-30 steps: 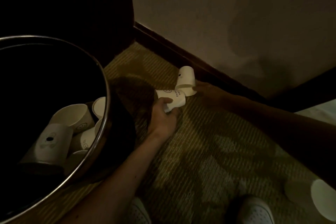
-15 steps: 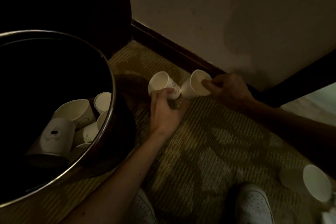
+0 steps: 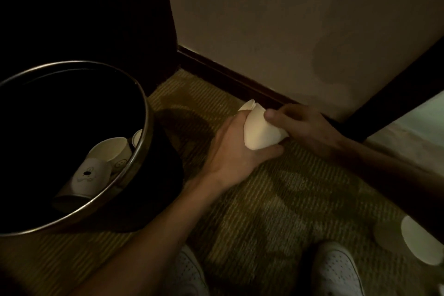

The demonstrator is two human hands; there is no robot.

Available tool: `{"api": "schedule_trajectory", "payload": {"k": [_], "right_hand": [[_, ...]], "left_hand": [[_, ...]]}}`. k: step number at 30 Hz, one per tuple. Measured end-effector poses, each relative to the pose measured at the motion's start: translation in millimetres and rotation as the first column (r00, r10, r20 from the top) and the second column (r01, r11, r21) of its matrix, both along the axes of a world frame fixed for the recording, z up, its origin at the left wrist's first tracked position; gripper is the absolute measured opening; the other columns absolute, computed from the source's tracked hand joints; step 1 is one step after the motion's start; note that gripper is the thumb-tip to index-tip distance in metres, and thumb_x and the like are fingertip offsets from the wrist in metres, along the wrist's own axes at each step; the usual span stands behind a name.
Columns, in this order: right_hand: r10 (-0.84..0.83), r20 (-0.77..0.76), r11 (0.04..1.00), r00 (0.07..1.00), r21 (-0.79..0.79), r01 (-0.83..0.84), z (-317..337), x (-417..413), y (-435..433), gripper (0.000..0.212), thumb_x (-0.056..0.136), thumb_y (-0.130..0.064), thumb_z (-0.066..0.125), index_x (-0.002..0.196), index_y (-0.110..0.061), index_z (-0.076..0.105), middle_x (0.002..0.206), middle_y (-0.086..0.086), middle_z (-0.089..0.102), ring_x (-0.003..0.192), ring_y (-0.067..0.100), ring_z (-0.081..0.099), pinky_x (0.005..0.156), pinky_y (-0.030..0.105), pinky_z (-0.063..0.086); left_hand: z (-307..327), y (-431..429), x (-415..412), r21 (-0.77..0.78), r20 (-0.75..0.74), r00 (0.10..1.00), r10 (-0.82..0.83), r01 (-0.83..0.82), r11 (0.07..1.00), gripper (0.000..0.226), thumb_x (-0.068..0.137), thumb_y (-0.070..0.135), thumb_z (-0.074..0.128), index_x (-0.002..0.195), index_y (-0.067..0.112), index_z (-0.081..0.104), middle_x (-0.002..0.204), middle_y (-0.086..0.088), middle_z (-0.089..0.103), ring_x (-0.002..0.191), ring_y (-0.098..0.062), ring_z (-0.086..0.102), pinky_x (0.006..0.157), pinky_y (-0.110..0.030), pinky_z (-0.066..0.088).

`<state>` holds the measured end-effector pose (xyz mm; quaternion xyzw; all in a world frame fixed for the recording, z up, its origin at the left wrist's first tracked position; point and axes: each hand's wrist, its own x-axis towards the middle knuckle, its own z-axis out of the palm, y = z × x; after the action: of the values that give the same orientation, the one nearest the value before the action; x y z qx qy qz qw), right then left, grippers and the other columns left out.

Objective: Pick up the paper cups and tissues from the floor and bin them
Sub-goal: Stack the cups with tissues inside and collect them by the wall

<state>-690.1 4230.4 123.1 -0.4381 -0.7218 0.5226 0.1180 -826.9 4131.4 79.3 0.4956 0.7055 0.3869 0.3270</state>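
Note:
Two white paper cups [image 3: 258,128] are pushed together, one nested in the other, above the carpet near the wall. My left hand [image 3: 236,151] grips them from the left and below. My right hand [image 3: 302,125] holds the same cups from the right, thumb on top. The round bin [image 3: 141,142] with a metal rim stands at the left, several paper cups [image 3: 96,168] lying inside it. Another white paper cup [image 3: 418,239] lies on the carpet at the right edge. No tissue shows.
A dark skirting board [image 3: 228,77] runs along the pale wall behind my hands. A dark panel fills the upper left. My two white shoes [image 3: 336,271] are at the bottom on the patterned carpet.
My hands came together and the two separate cups were slid one into the other. Both hands lifted slightly from the floor.

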Motion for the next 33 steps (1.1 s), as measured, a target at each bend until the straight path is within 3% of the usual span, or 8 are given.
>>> {"api": "schedule_trajectory", "payload": {"k": [7, 12, 17, 22, 26, 28, 31, 33], "right_hand": [[-0.144, -0.268, 0.989, 0.953, -0.074, 0.129, 46, -4, -4, 0.070, 0.069, -0.074, 0.062, 0.115, -0.022, 0.069, 0.113, 0.005, 0.071, 0.106, 0.025, 0.067, 0.093, 0.050, 0.051], [-0.016, -0.411, 0.999, 0.912, -0.035, 0.002, 98, -48, -17, 0.049, 0.089, -0.064, 0.051, 0.115, -0.025, 0.066, 0.101, 0.003, 0.074, 0.091, 0.020, 0.073, 0.080, 0.045, 0.060], [0.201, -0.296, 0.975, 0.934, 0.151, -0.162, 128, -104, -55, 0.073, 0.072, -0.092, 0.037, 0.115, -0.037, 0.059, 0.105, -0.011, 0.068, 0.094, 0.009, 0.068, 0.086, 0.041, 0.057], [0.400, -0.156, 0.908, 0.903, 0.198, -0.368, 128, -151, -92, 0.071, 0.068, -0.084, 0.020, 0.113, -0.039, 0.052, 0.103, -0.015, 0.061, 0.092, 0.004, 0.062, 0.082, 0.032, 0.053], [0.506, 0.039, 0.836, 0.862, 0.222, -0.501, 97, -175, -105, 0.062, 0.088, -0.076, 0.022, 0.121, -0.033, 0.054, 0.104, -0.008, 0.063, 0.091, 0.008, 0.062, 0.080, 0.036, 0.055], [0.585, 0.202, 0.719, 0.786, 0.319, -0.617, 80, -183, -107, 0.049, 0.100, -0.060, 0.025, 0.115, -0.027, 0.057, 0.097, -0.005, 0.064, 0.085, 0.012, 0.063, 0.075, 0.037, 0.054], [0.602, 0.515, 0.397, 0.611, 0.471, -0.788, 64, -194, -108, 0.039, 0.104, -0.048, 0.032, 0.108, -0.022, 0.060, 0.093, -0.006, 0.063, 0.084, 0.012, 0.058, 0.080, 0.035, 0.045], [0.594, 0.569, 0.317, 0.568, 0.483, -0.816, 59, -199, -105, 0.036, 0.100, -0.051, 0.042, 0.111, -0.024, 0.063, 0.098, -0.007, 0.066, 0.088, 0.010, 0.060, 0.085, 0.036, 0.046]], "left_hand": [[99, -3, -2, 0.128, -0.204, 0.979, -0.026, 0.053, 0.990, 0.081, 0.066, 0.064, 0.079, 0.130, 0.038, 0.037, 0.103, 0.024, 0.051, 0.091, 0.013, 0.051, 0.066, -0.010, 0.045], [176, -31, -39, 0.200, -0.362, 0.931, 0.050, 0.025, 0.979, 0.062, 0.070, 0.074, 0.066, 0.115, 0.047, 0.033, 0.095, 0.029, 0.051, 0.086, 0.013, 0.056, 0.061, -0.012, 0.050], [219, -80, -97, 0.110, -0.375, 0.925, 0.057, -0.017, 0.994, 0.073, 0.063, 0.070, 0.068, 0.124, 0.040, 0.042, 0.097, 0.013, 0.062, 0.081, 0.005, 0.068, 0.055, -0.017, 0.054], [216, -124, -148, -0.003, -0.356, 0.931, 0.076, -0.082, 0.997, 0.077, 0.059, 0.067, 0.068, 0.126, 0.039, 0.043, 0.101, 0.008, 0.063, 0.081, -0.002, 0.070, 0.056, -0.020, 0.056], [167, -144, -174, -0.113, -0.235, 0.970, 0.069, -0.098, 0.989, 0.068, 0.061, 0.065, 0.068, 0.121, 0.041, 0.046, 0.096, 0.011, 0.064, 0.083, -0.002, 0.070, 0.058, -0.021, 0.055], [137, -149, -182, -0.220, -0.197, 0.980, 0.016, -0.060, 0.974, 0.064, 0.066, 0.065, 0.067, 0.122, 0.044, 0.045, 0.099, 0.013, 0.063, 0.087, 0.000, 0.068, 0.064, -0.023, 0.057], [103, -153, -189, -0.344, -0.241, 0.967, -0.083, -0.006, 0.939, 0.067, 0.072, 0.069, 0.064, 0.128, 0.044, 0.040, 0.112, 0.017, 0.058, 0.096, -0.002, 0.064, 0.079, -0.030, 0.059], [92, -153, -192, -0.383, -0.293, 0.947, -0.131, 0.009, 0.924, 0.066, 0.076, 0.067, 0.064, 0.132, 0.044, 0.037, 0.118, 0.017, 0.057, 0.102, -0.003, 0.061, 0.086, -0.036, 0.057]]}}
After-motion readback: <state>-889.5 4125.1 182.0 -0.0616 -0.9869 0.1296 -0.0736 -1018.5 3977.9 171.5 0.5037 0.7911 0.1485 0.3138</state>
